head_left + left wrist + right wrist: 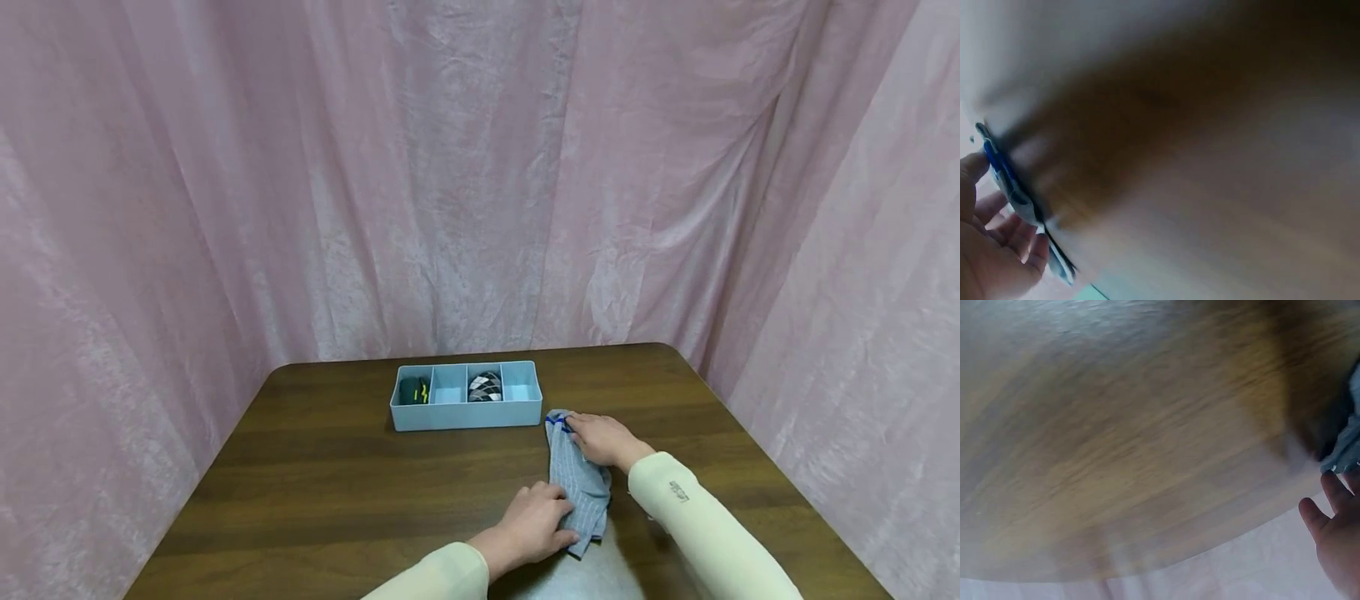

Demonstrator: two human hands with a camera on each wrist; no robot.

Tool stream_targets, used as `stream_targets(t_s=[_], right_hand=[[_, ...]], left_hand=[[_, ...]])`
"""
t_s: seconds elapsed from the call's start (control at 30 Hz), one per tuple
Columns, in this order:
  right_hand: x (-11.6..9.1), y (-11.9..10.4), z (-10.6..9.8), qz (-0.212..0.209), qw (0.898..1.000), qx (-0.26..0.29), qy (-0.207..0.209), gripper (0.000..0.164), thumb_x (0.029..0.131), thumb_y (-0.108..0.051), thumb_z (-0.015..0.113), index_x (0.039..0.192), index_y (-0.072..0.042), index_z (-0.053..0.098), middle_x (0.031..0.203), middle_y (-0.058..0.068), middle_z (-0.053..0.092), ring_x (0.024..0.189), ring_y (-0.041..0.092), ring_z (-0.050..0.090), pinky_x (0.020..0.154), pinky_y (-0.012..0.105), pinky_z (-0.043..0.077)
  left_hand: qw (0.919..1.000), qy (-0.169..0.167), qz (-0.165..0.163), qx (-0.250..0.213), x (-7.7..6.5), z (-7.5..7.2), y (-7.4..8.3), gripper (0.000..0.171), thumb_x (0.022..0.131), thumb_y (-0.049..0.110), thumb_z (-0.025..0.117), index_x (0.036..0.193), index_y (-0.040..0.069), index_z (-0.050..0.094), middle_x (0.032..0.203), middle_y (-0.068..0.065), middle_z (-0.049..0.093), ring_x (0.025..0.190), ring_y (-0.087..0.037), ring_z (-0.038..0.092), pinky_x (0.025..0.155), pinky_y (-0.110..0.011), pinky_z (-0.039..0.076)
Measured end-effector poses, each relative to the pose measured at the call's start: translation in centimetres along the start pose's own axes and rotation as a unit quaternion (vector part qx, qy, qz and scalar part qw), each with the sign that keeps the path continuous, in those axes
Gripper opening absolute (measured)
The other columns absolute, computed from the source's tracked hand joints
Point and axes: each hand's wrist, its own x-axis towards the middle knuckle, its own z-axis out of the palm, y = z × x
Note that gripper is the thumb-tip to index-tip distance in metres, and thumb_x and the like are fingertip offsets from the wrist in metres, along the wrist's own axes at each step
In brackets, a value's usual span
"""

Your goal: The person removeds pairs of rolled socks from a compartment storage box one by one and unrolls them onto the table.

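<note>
Grey socks (576,475) with fine pale stripes and blue bands at the cuff lie lengthwise on the wooden table, seemingly one upon another. At their far end, my right hand (602,438) rests its fingers over the blue-banded cuff. My left hand (531,523) touches the left edge of the near part, thumb and fingers spread apart. In the left wrist view, the socks (1016,197) show edge-on beside the left fingers. Extended fingers of the right hand (1341,544) meet the grey fabric (1344,447) at the right wrist view's edge.
Beyond the socks, to the left, stands a light blue divided box (465,416). A dark rolled bundle (413,391) with yellow marks sits in its leftmost compartment; a checkered bundle (484,387) is in the third. Pink curtains (465,183) hang behind the table (322,475).
</note>
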Motion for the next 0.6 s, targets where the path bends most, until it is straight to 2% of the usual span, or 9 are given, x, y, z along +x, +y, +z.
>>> stream_targets(t_s=[0.13, 0.27, 0.43, 0.6], right_hand=[[-0.6, 0.3, 0.0, 0.016, 1.0, 0.009, 0.003, 0.041, 0.102, -0.015, 0.05, 0.138, 0.004, 0.053, 0.142, 0.022, 0.051, 0.128, 0.042, 0.049, 0.103, 0.055, 0.04], [-1.3, 1.1, 0.1, 0.001, 1.0, 0.0, 0.031, 0.035, 0.1, -0.015, 0.055, 0.129, 0.003, 0.062, 0.128, 0.022, 0.06, 0.118, 0.043, 0.056, 0.096, 0.056, 0.044], [-2.3, 1.8, 0.2, -0.028, 0.995, -0.01, 0.091, 0.028, 0.095, -0.017, 0.062, 0.114, 0.001, 0.072, 0.102, 0.014, 0.067, 0.096, 0.034, 0.065, 0.082, 0.05, 0.051], [-3.6, 2.3, 0.1, -0.036, 0.993, -0.015, 0.107, 0.025, 0.093, -0.02, 0.068, 0.109, -0.001, 0.075, 0.089, 0.006, 0.065, 0.084, 0.028, 0.065, 0.073, 0.044, 0.052]], left_hand=[[0.9996, 0.002, 0.025, -0.011, -0.8, -0.2, -1.6, 0.04, 0.089, 0.043, 0.072, 0.121, 0.02, 0.072, 0.124, 0.005, 0.062, 0.114, -0.011, 0.055, 0.084, -0.031, 0.046], [0.9983, -0.015, 0.044, -0.034, -1.6, -1.0, -3.7, 0.038, 0.088, 0.035, 0.075, 0.121, 0.018, 0.072, 0.127, 0.004, 0.062, 0.118, -0.013, 0.055, 0.09, -0.032, 0.046], [0.9966, -0.055, 0.039, -0.049, -2.0, -1.9, -6.1, 0.037, 0.088, 0.027, 0.074, 0.123, 0.016, 0.071, 0.134, 0.004, 0.06, 0.124, -0.015, 0.053, 0.096, -0.037, 0.044], [0.9946, -0.084, 0.028, -0.055, -2.1, -2.5, -7.7, 0.038, 0.088, 0.019, 0.071, 0.126, 0.016, 0.07, 0.138, 0.004, 0.058, 0.128, -0.016, 0.051, 0.102, -0.04, 0.042]])
